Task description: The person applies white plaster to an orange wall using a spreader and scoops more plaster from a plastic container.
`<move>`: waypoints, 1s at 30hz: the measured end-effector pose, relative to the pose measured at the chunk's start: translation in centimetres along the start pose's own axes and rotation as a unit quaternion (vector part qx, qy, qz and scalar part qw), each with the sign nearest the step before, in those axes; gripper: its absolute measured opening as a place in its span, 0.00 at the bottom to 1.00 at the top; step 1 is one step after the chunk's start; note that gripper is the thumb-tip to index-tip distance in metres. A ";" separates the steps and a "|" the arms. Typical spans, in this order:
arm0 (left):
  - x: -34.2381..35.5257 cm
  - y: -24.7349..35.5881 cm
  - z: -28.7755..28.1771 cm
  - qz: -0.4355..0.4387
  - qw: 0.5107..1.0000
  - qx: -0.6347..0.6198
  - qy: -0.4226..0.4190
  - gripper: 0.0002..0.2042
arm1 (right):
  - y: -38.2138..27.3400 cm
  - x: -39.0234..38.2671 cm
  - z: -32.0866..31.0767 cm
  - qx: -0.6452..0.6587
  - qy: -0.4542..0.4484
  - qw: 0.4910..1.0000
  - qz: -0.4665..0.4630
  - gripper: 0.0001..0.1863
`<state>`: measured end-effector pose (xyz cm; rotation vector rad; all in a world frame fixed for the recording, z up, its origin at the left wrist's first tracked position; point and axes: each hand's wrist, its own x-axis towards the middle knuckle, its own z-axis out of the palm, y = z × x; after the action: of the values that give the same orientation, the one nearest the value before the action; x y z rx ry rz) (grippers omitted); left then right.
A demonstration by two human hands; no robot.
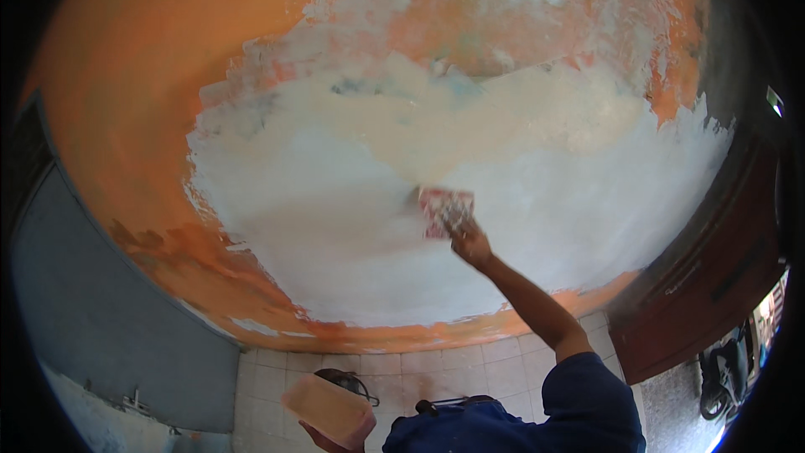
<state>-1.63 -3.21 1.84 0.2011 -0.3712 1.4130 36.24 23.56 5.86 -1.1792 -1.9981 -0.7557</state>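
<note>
My right hand [472,241] reaches forward to the wall, its fingers closed round a flat putty spreader [446,201], red and smeared white, blurred by motion. The spreader lies on or close against a wide patch of white putty [335,235] on the orange wall [134,59]. At the lower edge, my left hand [319,438] grips a tan and pinkish rectangular block or tub [331,407] from below. Most of that hand is hidden beneath it, and I cannot tell whether the thing is solid or filled.
A dark round bucket or pan [340,379] stands on the pale tiled floor [461,358] behind the block. On the left is a grey door or panel [126,285]. To the right are a dark red wooden door [696,302] and, outside, a parked motorcycle [723,382].
</note>
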 end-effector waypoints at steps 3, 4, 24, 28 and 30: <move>0.0 0.0 -0.2 0.029 0.997 0.060 0.042 0.32 | -2.5 -1.4 -1.3 0.060 -0.007 0.996 -0.060 0.37; 0.2 0.0 -0.6 0.047 0.990 0.117 0.070 0.32 | -2.5 0.0 -2.5 0.050 0.019 0.998 -0.044 0.36; -0.2 -0.6 -4.0 0.167 0.911 0.292 0.240 0.29 | -6.9 16.6 6.4 -0.128 0.009 0.989 -0.067 0.27; 0.1 -1.0 -2.0 0.179 0.914 0.268 0.246 0.29 | -9.5 10.9 9.7 -0.043 -0.070 0.995 -0.053 0.28; -0.4 -0.6 -2.5 0.172 0.909 0.284 0.253 0.30 | -10.5 9.3 8.4 0.014 -0.081 0.996 -0.037 0.29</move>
<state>-0.71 -2.79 -0.58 0.2367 0.4694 1.8345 21.33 30.15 6.86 -1.1894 -2.1876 -0.6854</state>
